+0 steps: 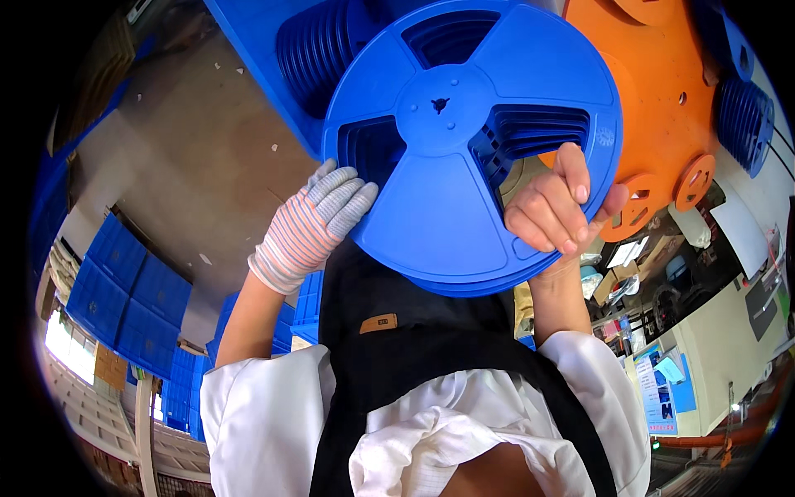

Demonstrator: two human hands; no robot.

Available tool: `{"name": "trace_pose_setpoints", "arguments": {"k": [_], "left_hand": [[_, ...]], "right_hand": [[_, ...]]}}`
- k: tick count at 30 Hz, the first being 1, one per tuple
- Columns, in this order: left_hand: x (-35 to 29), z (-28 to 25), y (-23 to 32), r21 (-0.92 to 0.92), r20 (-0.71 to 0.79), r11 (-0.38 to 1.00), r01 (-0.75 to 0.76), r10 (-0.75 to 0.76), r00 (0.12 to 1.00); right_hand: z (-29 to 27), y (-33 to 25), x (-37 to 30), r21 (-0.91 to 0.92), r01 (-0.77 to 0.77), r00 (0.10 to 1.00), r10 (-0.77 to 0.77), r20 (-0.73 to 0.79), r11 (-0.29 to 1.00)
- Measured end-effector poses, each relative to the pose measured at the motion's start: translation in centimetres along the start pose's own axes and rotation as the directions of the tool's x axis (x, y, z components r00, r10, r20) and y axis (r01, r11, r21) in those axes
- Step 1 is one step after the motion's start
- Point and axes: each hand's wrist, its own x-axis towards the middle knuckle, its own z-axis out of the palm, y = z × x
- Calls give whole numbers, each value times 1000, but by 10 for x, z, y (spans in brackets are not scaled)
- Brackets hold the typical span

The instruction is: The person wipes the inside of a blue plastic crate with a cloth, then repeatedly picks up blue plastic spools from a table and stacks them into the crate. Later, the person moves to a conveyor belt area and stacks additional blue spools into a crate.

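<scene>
A stack of blue plastic reels [431, 219] fills the upper middle in front of me, the top one facing up with its round hub and three cut-out windows. My left hand [319, 217], in a striped knitted glove, is pressed to the left rim with its fingers bent over the edge. My right hand [553, 207] is bare and grips the lower right rim, its fingers curled by a window. Edges of more reels show through the windows, so several lie beneath the top one.
Behind the stack is a blue crate [257, 33] with more blue reels [315, 58] in it. At the right stands an orange round fixture [662, 99] with small orange wheels. Blue boxes [132, 286] stand at the left, and a pale cabinet [720, 348] at the lower right.
</scene>
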Motion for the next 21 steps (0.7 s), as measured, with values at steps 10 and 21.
{"name": "trace_pose_setpoints", "arguments": {"k": [10,21], "left_hand": [[-54,-9,23,-973,205,-106,206,-807,554],[-19,51,-61,-961,273,-203,191,-818,507]], "right_hand": [[16,11,3,-415,-217,902,19,-431,883],[42,46,-37,-541,-225,767,-195,-611,810]]}}
